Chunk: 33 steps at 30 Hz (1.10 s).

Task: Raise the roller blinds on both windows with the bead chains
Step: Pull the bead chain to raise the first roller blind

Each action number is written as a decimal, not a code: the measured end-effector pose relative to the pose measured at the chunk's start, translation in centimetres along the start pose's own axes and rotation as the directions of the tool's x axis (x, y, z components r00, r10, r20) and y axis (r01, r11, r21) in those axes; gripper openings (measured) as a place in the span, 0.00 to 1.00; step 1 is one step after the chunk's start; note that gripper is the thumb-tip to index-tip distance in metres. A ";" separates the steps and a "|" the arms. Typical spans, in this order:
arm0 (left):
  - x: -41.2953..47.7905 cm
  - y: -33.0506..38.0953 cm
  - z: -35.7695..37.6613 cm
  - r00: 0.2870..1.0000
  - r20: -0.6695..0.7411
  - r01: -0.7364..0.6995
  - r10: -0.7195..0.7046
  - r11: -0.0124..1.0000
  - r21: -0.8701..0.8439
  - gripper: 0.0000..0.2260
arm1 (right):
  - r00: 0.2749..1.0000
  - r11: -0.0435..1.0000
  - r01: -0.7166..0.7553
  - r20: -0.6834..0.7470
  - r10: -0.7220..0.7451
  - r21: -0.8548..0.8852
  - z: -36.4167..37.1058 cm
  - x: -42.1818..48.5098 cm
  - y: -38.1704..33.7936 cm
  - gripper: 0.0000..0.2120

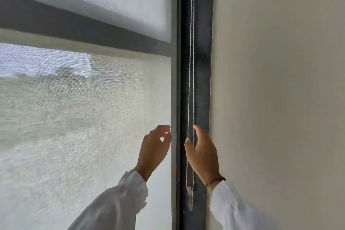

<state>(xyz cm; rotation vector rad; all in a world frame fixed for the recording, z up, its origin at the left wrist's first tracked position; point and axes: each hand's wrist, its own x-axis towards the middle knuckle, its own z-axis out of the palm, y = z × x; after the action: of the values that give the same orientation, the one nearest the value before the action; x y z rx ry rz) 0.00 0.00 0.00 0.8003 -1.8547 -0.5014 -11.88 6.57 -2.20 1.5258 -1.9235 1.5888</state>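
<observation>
White sleeves (119, 203) lift both hands: right hand (203, 157) fingers loosely curled, touching the bead chain (188, 89); left hand (155, 149) fingers parted at the blind (93, 108) edge.

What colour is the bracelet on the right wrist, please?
Gold; the bracelet shows in the head view, above the white sleeve.

The roller blind (89, 117) is a pale, translucent mesh sheet, lowered flat over the glass and filling the view from nine o'clock to the centre. The white bead chain (190, 61) hangs as two thin parallel strands down the dark frame strip just beyond the blind's three o'clock edge, ending in a small clear connector (190, 190) toward six o'clock.
</observation>
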 end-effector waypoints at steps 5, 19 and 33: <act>8.7 -1.4 6.3 0.993 0.081 0.085 -0.085 0.996 0.001 0.07 | 0.999 0.999 -0.038 0.000 0.038 -0.008 3.8 5.8 5.0 0.20; 21.0 -2.2 13.4 0.996 -0.056 0.048 -0.070 0.945 -0.324 0.13 | 0.992 0.963 0.059 -0.121 -0.028 0.262 10.5 15.5 11.4 0.16; 21.9 2.8 11.4 0.992 0.051 -0.045 0.116 0.702 -0.711 0.08 | 0.896 0.937 0.322 -0.363 -0.255 0.136 12.2 12.8 11.6 0.17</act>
<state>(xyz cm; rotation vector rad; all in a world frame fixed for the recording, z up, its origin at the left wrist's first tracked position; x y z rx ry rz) -17.12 -14.03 11.26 0.1608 -1.5658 -1.1272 -21.59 -12.05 -4.89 1.4097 -1.3233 1.7985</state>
